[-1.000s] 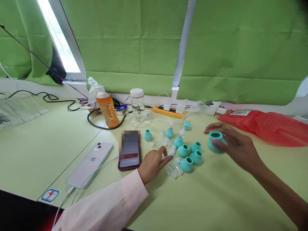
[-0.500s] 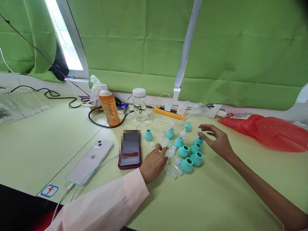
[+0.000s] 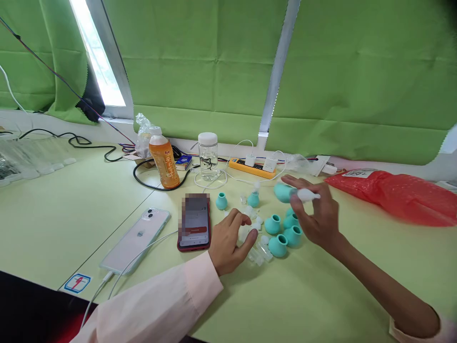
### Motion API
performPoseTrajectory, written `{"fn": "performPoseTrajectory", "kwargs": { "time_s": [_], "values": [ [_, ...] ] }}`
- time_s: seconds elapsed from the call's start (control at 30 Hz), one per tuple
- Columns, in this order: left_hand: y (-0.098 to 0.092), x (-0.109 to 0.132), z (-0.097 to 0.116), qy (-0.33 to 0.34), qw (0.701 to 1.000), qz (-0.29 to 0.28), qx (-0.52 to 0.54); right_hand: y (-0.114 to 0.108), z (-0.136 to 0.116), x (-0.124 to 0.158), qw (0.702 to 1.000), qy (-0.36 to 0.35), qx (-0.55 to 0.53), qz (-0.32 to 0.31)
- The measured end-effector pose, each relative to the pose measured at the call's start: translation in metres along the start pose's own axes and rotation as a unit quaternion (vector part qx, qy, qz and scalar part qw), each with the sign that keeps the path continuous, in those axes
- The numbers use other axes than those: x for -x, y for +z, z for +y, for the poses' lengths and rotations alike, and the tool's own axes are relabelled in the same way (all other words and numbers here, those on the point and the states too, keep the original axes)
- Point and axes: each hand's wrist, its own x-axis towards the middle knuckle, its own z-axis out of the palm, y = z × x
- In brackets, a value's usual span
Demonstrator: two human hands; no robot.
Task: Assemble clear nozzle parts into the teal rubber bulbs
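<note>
My right hand [image 3: 319,209] is raised over the right side of the bulb group. Between its fingers and thumb it grips a teal rubber bulb [image 3: 283,192] with a white tapered nozzle [image 3: 307,195], tilted on its side, the nozzle pointing right. Below it stand several open-necked teal bulbs [image 3: 277,245]. My left hand [image 3: 233,240] hovers with thumb and fingers apart over small clear plastic tubes [image 3: 263,251] and white caps, partly hiding them. Another teal bulb [image 3: 253,199] with a clear tip stands upright behind it, and an open one [image 3: 221,201] stands farther left.
Left of my hand lie a lit phone [image 3: 194,224] and a pale phone [image 3: 137,240] on a charging cable. Behind stand an orange drink bottle [image 3: 164,159], a clear jar [image 3: 208,159] and a yellow power strip [image 3: 252,169]. A red plastic bag [image 3: 396,195] lies at right.
My right hand has gone from empty to holding a nozzled bulb, lifted off the table from the back of the group. My left thumb and fingers have spread apart.
</note>
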Motion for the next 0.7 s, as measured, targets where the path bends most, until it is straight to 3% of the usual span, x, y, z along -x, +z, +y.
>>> {"fn": "performPoseTrajectory", "kwargs": {
  "time_s": [0.07, 0.13, 0.23, 0.3, 0.37, 0.43, 0.5, 0.53, 0.57, 0.7],
  "values": [
    [-0.002, 0.003, -0.001, 0.026, 0.997, 0.019, 0.065, -0.011, -0.021, 0.010, 0.998, -0.045, -0.026, -0.021],
    [-0.003, 0.005, -0.001, 0.058, 0.991, 0.011, 0.123, -0.015, -0.041, 0.024, 0.989, -0.049, -0.003, -0.136],
    [-0.001, 0.007, 0.001, 0.077, 0.976, -0.080, 0.188, -0.011, -0.058, 0.046, 0.962, -0.035, -0.009, -0.271],
    [0.002, 0.006, 0.004, 0.031, 0.960, -0.158, 0.230, -0.008, -0.062, 0.055, 0.941, 0.017, -0.024, -0.338],
    [0.006, 0.003, 0.005, -0.068, 0.918, -0.223, 0.322, -0.008, -0.062, 0.058, 0.916, 0.084, -0.053, -0.388],
    [0.009, -0.002, 0.003, -0.174, 0.833, -0.272, 0.450, -0.011, -0.060, 0.057, 0.905, 0.128, -0.084, -0.396],
    [0.012, -0.007, -0.001, -0.243, 0.757, -0.284, 0.537, -0.014, -0.059, 0.055, 0.904, 0.154, -0.100, -0.387],
    [0.012, -0.009, -0.004, -0.257, 0.749, -0.268, 0.548, -0.016, -0.059, 0.054, 0.904, 0.170, -0.103, -0.378],
    [0.013, -0.010, -0.008, -0.259, 0.767, -0.239, 0.537, -0.016, -0.059, 0.053, 0.902, 0.192, -0.106, -0.372],
    [0.018, -0.011, -0.020, -0.211, 0.902, -0.111, 0.360, -0.011, -0.057, 0.050, 0.871, 0.293, -0.146, -0.368]
  ]
}}
